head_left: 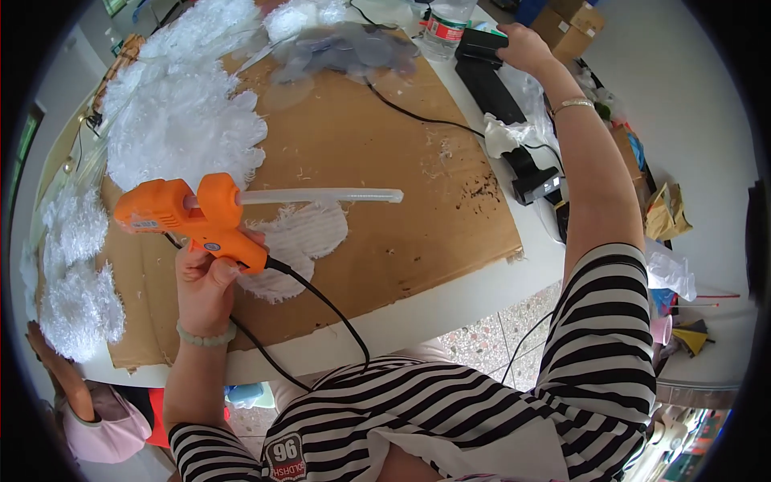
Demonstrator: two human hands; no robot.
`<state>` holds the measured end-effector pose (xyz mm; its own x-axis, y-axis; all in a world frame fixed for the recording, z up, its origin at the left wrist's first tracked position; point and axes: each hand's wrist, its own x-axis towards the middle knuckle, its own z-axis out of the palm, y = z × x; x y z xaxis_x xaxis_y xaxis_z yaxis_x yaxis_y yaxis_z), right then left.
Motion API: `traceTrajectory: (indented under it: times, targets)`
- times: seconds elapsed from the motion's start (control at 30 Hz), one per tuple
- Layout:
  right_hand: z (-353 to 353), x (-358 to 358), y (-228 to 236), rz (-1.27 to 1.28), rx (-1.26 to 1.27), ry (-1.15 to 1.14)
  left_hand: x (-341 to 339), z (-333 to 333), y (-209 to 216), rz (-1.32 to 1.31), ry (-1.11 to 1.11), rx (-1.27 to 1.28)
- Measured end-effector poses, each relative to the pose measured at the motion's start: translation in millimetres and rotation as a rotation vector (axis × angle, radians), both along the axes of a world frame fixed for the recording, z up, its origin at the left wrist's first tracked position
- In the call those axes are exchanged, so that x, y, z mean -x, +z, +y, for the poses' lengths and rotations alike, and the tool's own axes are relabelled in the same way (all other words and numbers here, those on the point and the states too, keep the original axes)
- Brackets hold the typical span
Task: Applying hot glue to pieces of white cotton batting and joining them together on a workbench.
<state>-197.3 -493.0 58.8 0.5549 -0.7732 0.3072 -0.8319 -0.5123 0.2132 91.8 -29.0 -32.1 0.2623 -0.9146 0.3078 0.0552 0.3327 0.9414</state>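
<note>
My left hand [207, 281] is wrapped round the handle of an orange hot glue gun [173, 207], held over the cardboard on the left. A long translucent glue stick [321, 195] juts from its back, pointing right. Beneath it lies a white, ribbed, rounded fabric piece [309, 233], partly hidden by the gun and hand. At the far right, my right hand [526, 50] reaches out with its fingers curled on the edge of a black case-like object [482, 46]. Whatever its fingertips cover is hidden.
A brown cardboard sheet [385, 257] covers much of the white table [542, 265]. White fluffy pieces [177, 128] pile up on its left, with translucent discs [353, 52] at the back. A plastic bottle [444, 30] and black cable [426, 119] are nearby. Another person's arm [68, 377] shows at lower left.
</note>
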Motion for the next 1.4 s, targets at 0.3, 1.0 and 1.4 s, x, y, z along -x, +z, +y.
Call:
traceTrajectory:
  times: [0.3,1.0,1.4]
  targets:
    - [-61.3,-64.8,-24.5,0.251,-0.320,-0.081,-3.9,11.2,1.0,0.189,0.142,-0.145]
    - [-30.6,42.2,80.3,-0.685,-0.038,0.127,-6.0,7.0,0.4,0.075,0.098,-0.130]
    - [88.0,-12.8,166.9,-0.948,-0.594,0.776,-4.3,-3.6,6.9,0.102,-0.002,0.009]
